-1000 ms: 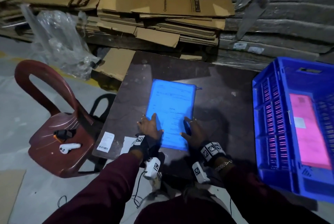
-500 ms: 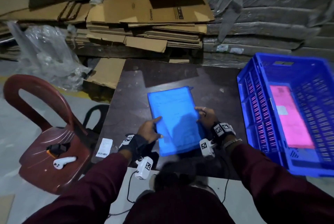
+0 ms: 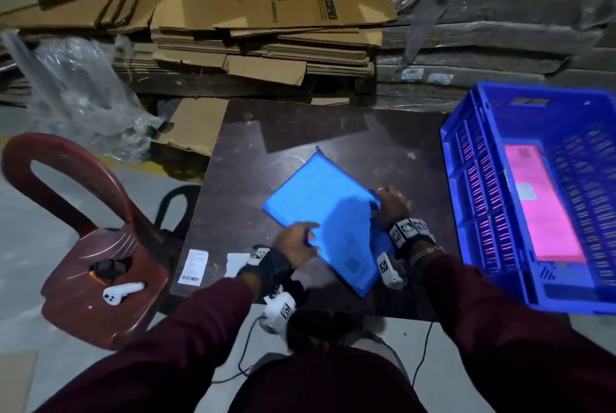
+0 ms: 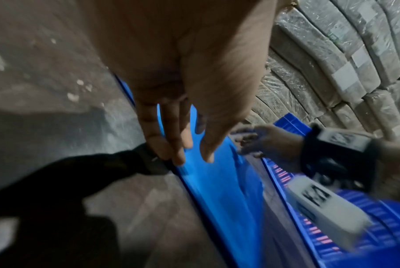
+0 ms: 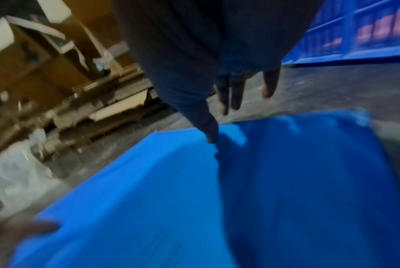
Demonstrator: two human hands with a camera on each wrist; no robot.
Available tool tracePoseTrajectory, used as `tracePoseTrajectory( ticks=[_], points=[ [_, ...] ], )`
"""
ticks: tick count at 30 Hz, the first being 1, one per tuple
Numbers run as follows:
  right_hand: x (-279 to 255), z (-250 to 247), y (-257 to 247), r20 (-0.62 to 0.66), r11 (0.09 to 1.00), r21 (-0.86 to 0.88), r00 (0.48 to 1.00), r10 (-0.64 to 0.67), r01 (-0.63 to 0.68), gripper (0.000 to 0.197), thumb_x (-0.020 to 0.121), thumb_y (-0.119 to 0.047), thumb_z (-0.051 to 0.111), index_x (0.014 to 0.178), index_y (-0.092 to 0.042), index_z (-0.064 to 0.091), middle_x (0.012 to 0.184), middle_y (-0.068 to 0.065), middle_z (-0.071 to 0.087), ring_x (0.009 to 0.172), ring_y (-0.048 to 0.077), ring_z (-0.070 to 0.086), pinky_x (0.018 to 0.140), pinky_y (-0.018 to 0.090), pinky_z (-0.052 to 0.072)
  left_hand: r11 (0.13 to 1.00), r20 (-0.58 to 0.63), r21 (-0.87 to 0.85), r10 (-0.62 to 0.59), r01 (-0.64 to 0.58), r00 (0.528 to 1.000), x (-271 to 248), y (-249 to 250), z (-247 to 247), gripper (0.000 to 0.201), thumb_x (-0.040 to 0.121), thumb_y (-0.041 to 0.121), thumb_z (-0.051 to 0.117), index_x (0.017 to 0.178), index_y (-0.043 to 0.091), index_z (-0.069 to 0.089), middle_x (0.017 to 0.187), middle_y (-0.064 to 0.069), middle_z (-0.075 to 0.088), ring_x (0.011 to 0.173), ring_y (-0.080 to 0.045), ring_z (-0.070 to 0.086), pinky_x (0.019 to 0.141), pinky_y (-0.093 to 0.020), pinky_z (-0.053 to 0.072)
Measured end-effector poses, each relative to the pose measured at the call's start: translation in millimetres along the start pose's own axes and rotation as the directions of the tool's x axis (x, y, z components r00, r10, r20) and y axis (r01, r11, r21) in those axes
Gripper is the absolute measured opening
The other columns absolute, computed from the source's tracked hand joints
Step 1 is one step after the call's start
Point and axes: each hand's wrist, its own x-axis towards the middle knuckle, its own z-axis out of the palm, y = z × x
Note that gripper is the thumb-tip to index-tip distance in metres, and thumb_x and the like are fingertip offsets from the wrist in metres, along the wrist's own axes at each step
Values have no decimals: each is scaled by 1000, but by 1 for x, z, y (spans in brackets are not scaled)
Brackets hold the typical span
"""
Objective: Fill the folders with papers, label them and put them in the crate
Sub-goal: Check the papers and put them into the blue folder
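A blue folder (image 3: 326,212) with papers inside sits skewed over the middle of the dark table (image 3: 300,132); its near left edge looks raised in the left wrist view. My left hand (image 3: 296,239) pinches that edge, thumb (image 4: 206,152) on top and fingers (image 4: 169,145) along the rim of the blue folder (image 4: 219,190). My right hand (image 3: 391,204) is at the folder's right corner. Its thumb (image 5: 210,132) presses on the blue folder (image 5: 217,199), and its fingers (image 5: 231,94) lie straight past the edge. The blue crate (image 3: 466,196) stands at the right with a pink folder (image 3: 546,212) inside.
A barcode label (image 3: 193,266) and a white slip (image 3: 238,262) lie at the table's near left corner. A red plastic chair (image 3: 100,262) stands at the left with a white device (image 3: 121,291) on its seat. Flattened cardboard (image 3: 266,29) and plastic wrap (image 3: 76,96) are piled behind.
The blue folder has turned counterclockwise from square to diagonal and shifted right toward the crate. My right hand moved from its near right edge up to the right corner; my left hand stayed on the left edge.
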Motion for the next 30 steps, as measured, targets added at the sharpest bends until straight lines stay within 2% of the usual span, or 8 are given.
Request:
tracePoseTrajectory(
  ticks=[3,6,8,11,17,21,26,30],
  points=[
    [-33,24,23,-47,995,7,994,95,-95,83,76,-43,77,146,-20,38,158,18,19,145,36,21,114,51,22,878,-158,469,187,-93,970,23,6,-50,72,70,30,77,136,21,50,125,-10,53,107,-32,60,92,-41,50],
    [-66,47,36,84,967,21,964,252,-254,111,74,-63,72,156,-26,8,160,26,-6,149,41,1,116,59,8,717,-49,698,46,1,998,54,14,-91,111,68,50,80,154,26,16,154,-22,20,137,-41,33,109,-49,33],
    [-76,55,37,187,963,42,949,254,-266,118,73,-64,72,156,-27,-4,159,28,-11,149,41,-2,117,60,10,698,39,716,-65,17,997,69,12,-101,116,69,63,75,154,35,2,159,-21,6,145,-39,17,115,-54,23],
    [-69,65,46,173,971,128,969,177,-201,118,75,-56,76,157,-26,-4,159,30,-12,149,41,-6,120,53,11,709,91,705,-79,-8,993,74,7,-85,97,83,58,65,154,36,2,160,-22,-1,147,-41,7,117,-53,20],
    [-37,66,64,40,973,208,995,94,-101,104,77,-44,79,157,-23,15,161,24,-8,150,36,-6,121,48,12,694,-161,709,-17,128,987,24,11,-27,90,80,53,64,154,27,19,142,-30,28,122,-46,45,101,-45,43],
    [-26,57,69,14,980,198,1000,-14,11,93,78,-39,79,154,-25,27,163,19,3,151,31,3,119,49,20,745,-192,642,-77,184,978,-18,7,-17,91,77,52,69,151,21,26,137,-26,33,123,-43,40,105,-46,37],
    [-49,72,64,30,989,129,997,-73,69,101,74,-48,79,154,-35,20,165,6,-9,152,30,-2,118,56,19,699,-221,715,194,24,956,-31,-14,-29,82,70,59,69,132,9,49,128,-22,48,109,-42,51,90,-45,44],
    [-70,83,51,136,999,39,990,-43,38,108,73,-57,76,152,-49,3,162,5,-23,150,35,-11,117,63,10,659,1,713,340,-239,941,-21,-30,-21,90,81,64,53,154,19,24,159,-19,20,144,-40,26,109,-56,33]
  ],
)
